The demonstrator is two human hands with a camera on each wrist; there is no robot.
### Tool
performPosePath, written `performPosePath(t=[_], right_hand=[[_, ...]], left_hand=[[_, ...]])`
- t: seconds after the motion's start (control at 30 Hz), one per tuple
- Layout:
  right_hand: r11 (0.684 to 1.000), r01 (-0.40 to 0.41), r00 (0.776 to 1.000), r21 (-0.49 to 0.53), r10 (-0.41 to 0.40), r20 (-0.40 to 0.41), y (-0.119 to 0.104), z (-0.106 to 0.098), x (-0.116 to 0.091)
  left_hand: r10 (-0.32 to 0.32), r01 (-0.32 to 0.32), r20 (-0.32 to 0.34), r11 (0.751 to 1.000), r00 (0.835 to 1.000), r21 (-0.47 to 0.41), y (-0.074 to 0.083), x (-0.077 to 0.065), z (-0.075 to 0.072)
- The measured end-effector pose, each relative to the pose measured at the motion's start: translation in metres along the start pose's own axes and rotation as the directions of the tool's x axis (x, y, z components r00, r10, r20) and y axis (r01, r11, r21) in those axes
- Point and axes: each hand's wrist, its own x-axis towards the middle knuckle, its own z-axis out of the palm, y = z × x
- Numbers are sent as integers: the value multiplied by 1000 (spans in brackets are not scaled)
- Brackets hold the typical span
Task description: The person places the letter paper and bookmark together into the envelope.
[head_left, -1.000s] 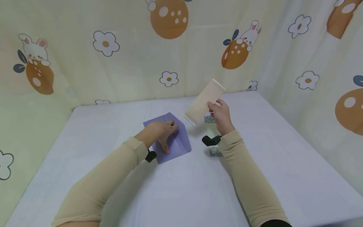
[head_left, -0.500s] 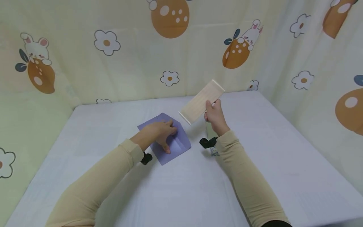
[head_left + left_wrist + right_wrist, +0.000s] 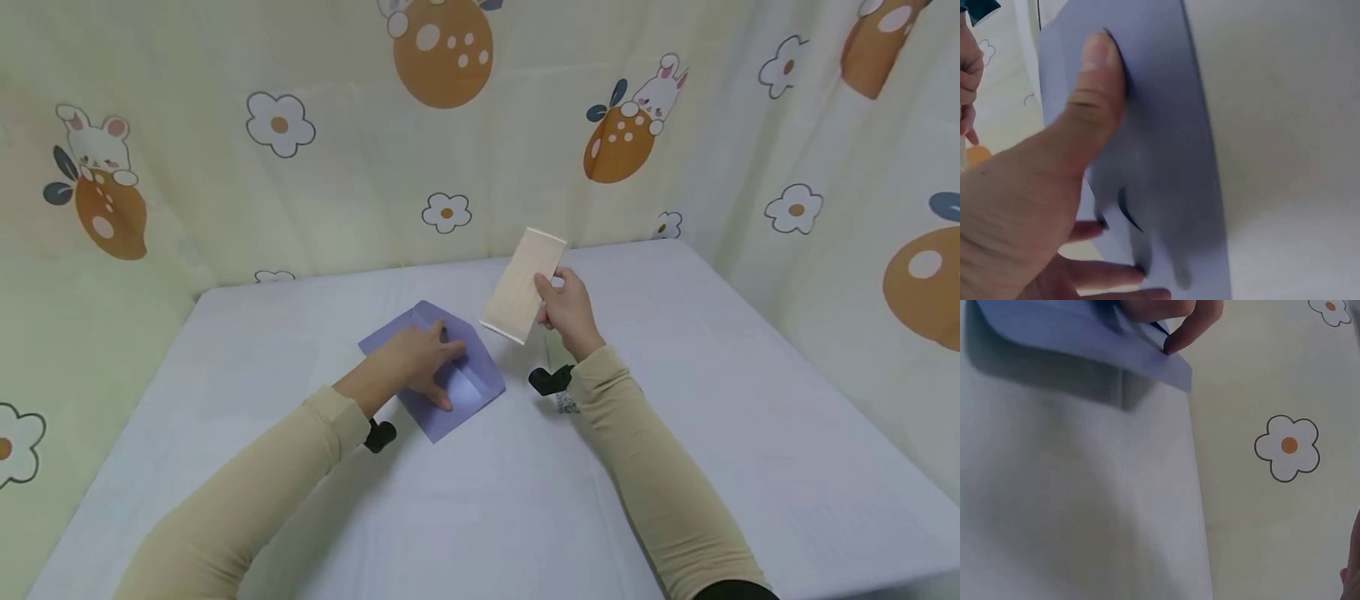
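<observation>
A purple envelope lies on the table, its pointed flap towards the right. Over it my left hand is spread, thumb and fingers apart. The left wrist view shows the thumb stretched along the purple paper and fingertips on its surface lower down. My right hand pinches a flat, pale beige rectangular piece with white strips along its short ends, thumb on the face towards me. That piece is raised and tilted, right of the envelope. In the right wrist view only a sliver of the right hand shows.
A pale green piece with a floral-patterned end lies under the right hand, mostly hidden by it. White cloth covers the table. A patterned curtain hangs behind and at both sides.
The beige piece, still pinched in my right hand, has shifted left and slightly down and turned more upright. My left hand and the envelope have moved slightly left.
</observation>
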Motion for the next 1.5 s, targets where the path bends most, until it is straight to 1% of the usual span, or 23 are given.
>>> performPosePath(t=[0.1, 0.2, 0.27, 0.33, 0.5, 0.63, 0.7, 0.8, 0.87, 0.97, 1.13, 1.23, 1.33, 1.4, 1.5], right_hand=[[998, -11, 999, -59, 13, 44, 3, -1, -1], [992, -35, 994, -118, 47, 100, 5, -3, -3], [986, -37, 988, -160, 60, 140, 5, -4, -4], [979, -23, 982, -204, 60, 177, 4, -5, -5], [956, 49, 970, -288, 23, 241, -1, -6, -6], [918, 112, 959, -380, 2, 285, -2, -2, -5], [884, 161, 952, -439, -21, 306, -1, 3, -4], [838, 224, 938, -497, -48, 342, 5, 11, -2], [805, 260, 930, -533, -59, 364, 9, 16, 0], [764, 296, 917, -573, -58, 395, 16, 19, 0], [733, 339, 889, -590, -44, 456, 12, 16, -3], [712, 376, 863, -593, -34, 505, 6, 12, -7], [695, 397, 841, -600, -13, 541, 0, 8, -9], [683, 410, 831, -604, -7, 556, -2, 6, -10], [677, 426, 826, -601, -19, 564, -4, 6, -10]], left_hand=[[46, -46, -4, 997, 999, -61, 0, 0, 5], [96, -97, -13, 990, 995, -105, 2, 1, 9], [106, -107, -15, 987, 994, -121, 3, 2, 10], [111, -113, -20, 985, 994, -131, 3, 3, 11], [123, -129, -46, 981, 991, -144, 1, 4, 12], [129, -139, -75, 978, 989, -155, 0, 3, 12], [128, -140, -86, 978, 988, -155, -1, 2, 12], [123, -135, -92, 979, 988, -149, -2, 3, 13], [115, -129, -99, 979, 988, -155, -2, 3, 15], [100, -115, -100, 981, 990, -159, -2, 3, 17], [84, -100, -98, 981, 992, -167, -1, 2, 18], [85, -102, -102, 979, 991, -176, -1, 2, 18], [93, -111, -107, 978, 990, -177, -1, 3, 17], [100, -117, -107, 978, 989, -171, -1, 3, 17], [104, -120, -108, 981, 989, -150, -2, 3, 18]])
